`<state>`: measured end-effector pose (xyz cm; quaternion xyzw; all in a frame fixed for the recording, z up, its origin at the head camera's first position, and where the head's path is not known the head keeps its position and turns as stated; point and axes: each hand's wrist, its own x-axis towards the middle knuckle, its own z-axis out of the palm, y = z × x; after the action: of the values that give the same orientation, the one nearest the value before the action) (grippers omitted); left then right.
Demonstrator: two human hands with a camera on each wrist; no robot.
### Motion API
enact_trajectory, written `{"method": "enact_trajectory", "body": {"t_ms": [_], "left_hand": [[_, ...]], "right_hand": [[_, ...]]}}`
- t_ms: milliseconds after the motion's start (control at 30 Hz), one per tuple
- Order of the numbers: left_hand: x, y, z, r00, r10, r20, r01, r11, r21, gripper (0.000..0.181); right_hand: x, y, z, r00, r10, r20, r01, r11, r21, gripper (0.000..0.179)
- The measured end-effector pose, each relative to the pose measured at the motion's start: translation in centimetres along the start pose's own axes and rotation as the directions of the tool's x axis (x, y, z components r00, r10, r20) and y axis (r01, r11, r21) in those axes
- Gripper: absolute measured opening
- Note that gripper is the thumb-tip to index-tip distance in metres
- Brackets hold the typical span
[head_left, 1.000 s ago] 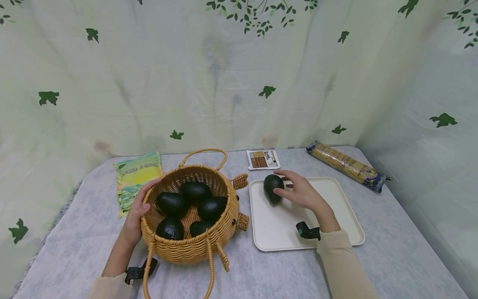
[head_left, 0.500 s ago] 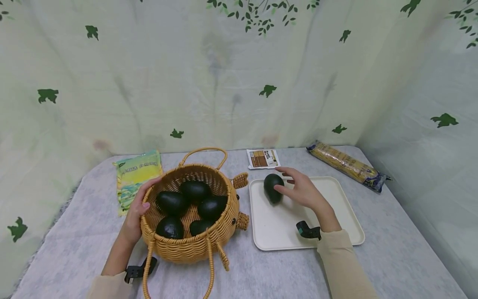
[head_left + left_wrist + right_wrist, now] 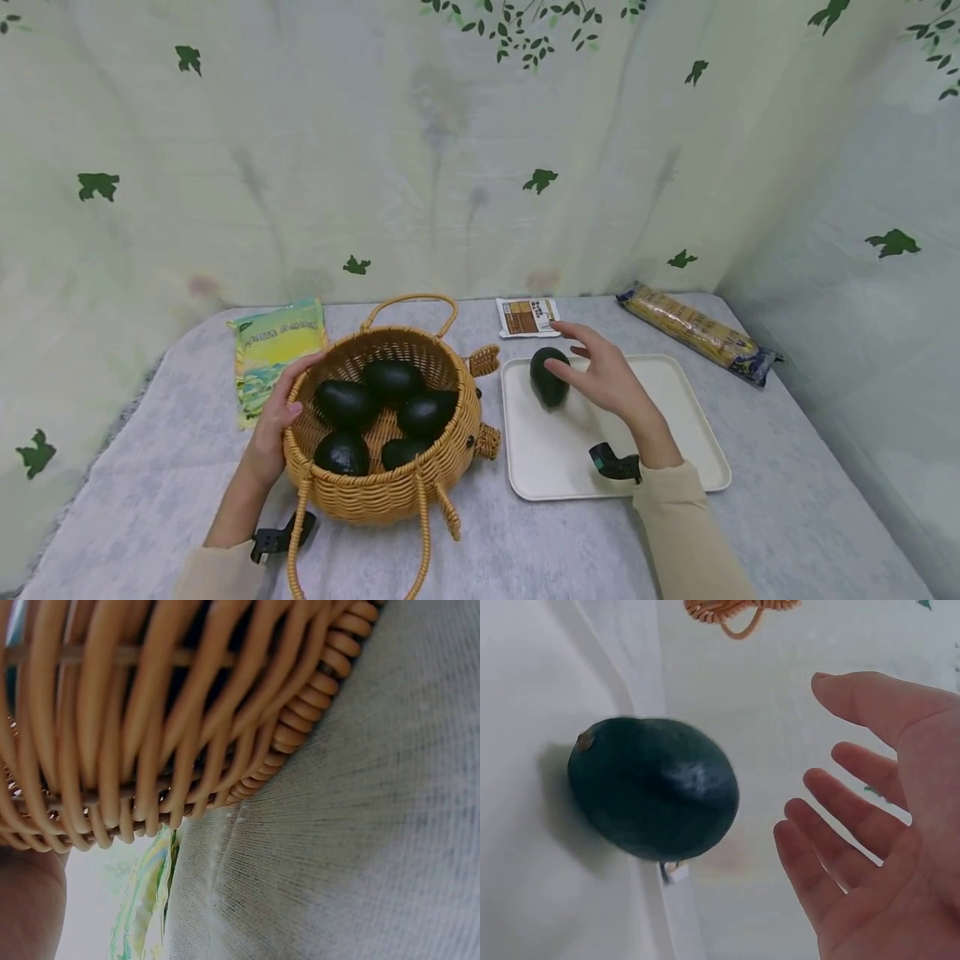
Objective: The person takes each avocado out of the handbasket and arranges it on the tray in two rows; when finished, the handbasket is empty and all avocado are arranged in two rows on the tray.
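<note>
Right hand (image 3: pixel 607 379): drawn up and away from the avocado (image 3: pixel 549 393) since a second ago, with thumb and fingers then about its sides; now clear of the fruit, with a plain gap in the right wrist view. Spread wide, thumb well apart from the gently bent fingers, palm bare, holding nothing.

Avocado: resting near the far left corner of the white tray (image 3: pixel 562 471), narrow end toward the person, partly behind the thumb in the head view; unmoved from earlier.

Left hand (image 3: pixel 272 429): wrapped over the left rim of the wicker basket (image 3: pixel 367 504), thumb inside, fingers along the outside; gripping as before.

Wicker basket: just left of the tray, tipped slightly toward the person, one handle up behind, another hanging in front; holding five dark avocados (image 3: pixel 347 406).

Packets: yellow-green one (image 3: pixel 279 354) flat behind the left hand; small brown-and-white one (image 3: pixel 527 318) just beyond the tray; long golden one (image 3: pixel 693 335) with dark blue ends, slanting at far right.

Surface (image 3: pixel 525 550): covered in pale grey cloth, beneath basket, tray and packets.
</note>
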<state>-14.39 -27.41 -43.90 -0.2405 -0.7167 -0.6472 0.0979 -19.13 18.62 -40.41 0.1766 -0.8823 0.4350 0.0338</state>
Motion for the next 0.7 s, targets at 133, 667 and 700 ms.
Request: {"method": "enact_trajectory", "body": {"t_ms": [133,667,700], "left_hand": [[0.2,0.0,0.2,1.0,0.008,0.017,-0.008,1.0,-0.011,0.06],[0.5,0.4,0.2,0.998,-0.064,-0.009,0.063,0.998,-0.027,0.062],[0.4,0.5,0.2,0.997,-0.074,-0.017,0.074,0.997,-0.026,0.062]], "right_hand": [[-0.1,-1.2,-0.1,0.999,-0.032,-0.021,0.033,0.999,0.036,0.065],[3.1,-8.5,-0.4,0.968,-0.244,0.052,0.238,0.965,0.106,0.066],[3.2,-8.7,-0.2,0.965,-0.253,0.062,0.245,0.963,0.114,0.068]]}}
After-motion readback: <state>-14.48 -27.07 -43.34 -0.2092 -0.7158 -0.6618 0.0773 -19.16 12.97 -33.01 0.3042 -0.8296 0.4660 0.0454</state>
